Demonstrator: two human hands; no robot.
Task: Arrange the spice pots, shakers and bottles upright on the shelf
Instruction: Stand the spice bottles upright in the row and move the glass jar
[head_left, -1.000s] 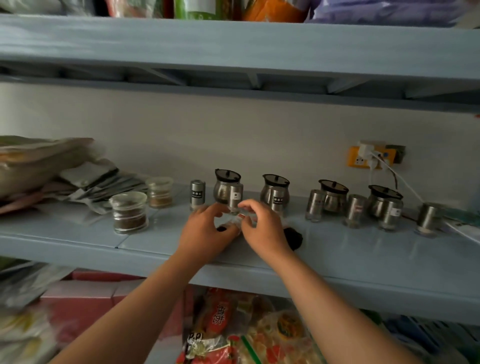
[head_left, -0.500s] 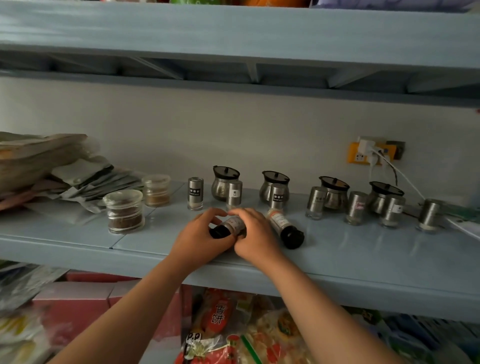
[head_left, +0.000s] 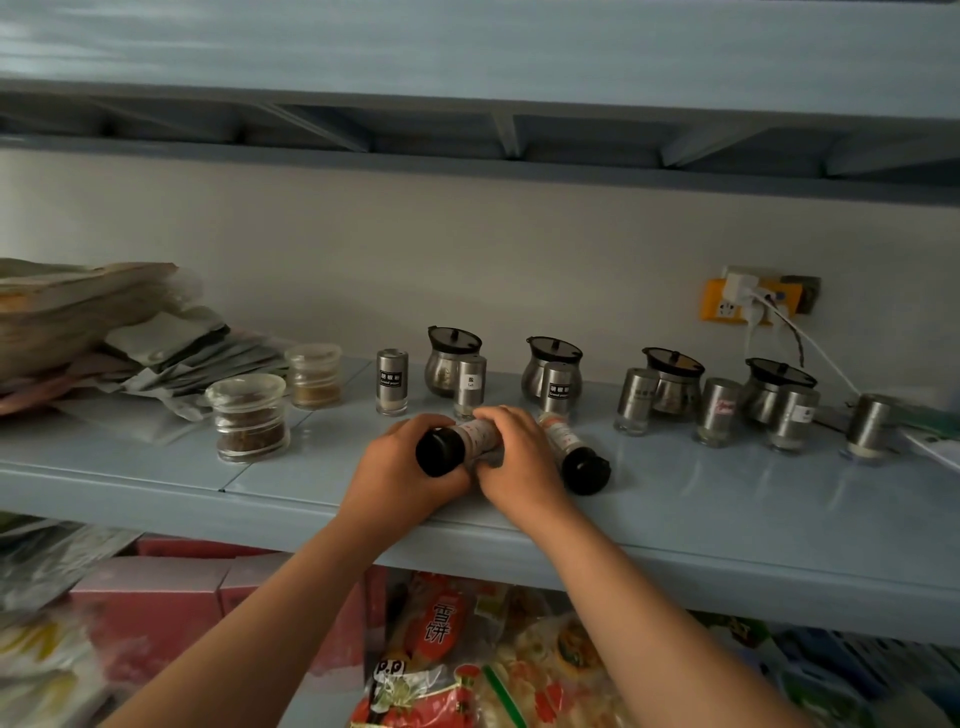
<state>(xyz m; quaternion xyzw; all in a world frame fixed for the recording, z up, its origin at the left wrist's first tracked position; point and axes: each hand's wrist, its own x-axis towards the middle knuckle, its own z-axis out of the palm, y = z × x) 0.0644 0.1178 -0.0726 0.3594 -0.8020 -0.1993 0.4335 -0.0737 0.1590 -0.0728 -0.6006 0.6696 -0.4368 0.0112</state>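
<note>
Both hands meet at the front edge of the pale blue shelf (head_left: 727, 525), about midway along it. The left hand (head_left: 400, 470) and the right hand (head_left: 522, 462) share 1 small black-capped spice bottle (head_left: 475, 434). It lies nearly on its side, with its cap pointing toward the front edge. The left fingers curl round the cap end and the right fingers wrap over the labelled body. I cannot tell whether the bottle touches the shelf.

Just beside the right hand a second black-capped bottle (head_left: 571, 448) lies flat on the shelf, its cap toward the front.

Behind the hands, 4 steel spice pots with dark lids stand upright along the back of the shelf, the leftmost pot (head_left: 448, 361) near the middle. In front of them 7 steel shakers stand upright, from the leftmost shaker (head_left: 391, 382) to the last shaker (head_left: 872, 426) near the right end.

Toward the left end stand 2 glass jars: the front jar (head_left: 249, 415) holds dark spice and the rear jar (head_left: 314, 374) holds tan powder. A stack of packets (head_left: 104, 322) fills the left end. A yellow wall socket (head_left: 724, 306) with a white plug sits above the right part.
</note>
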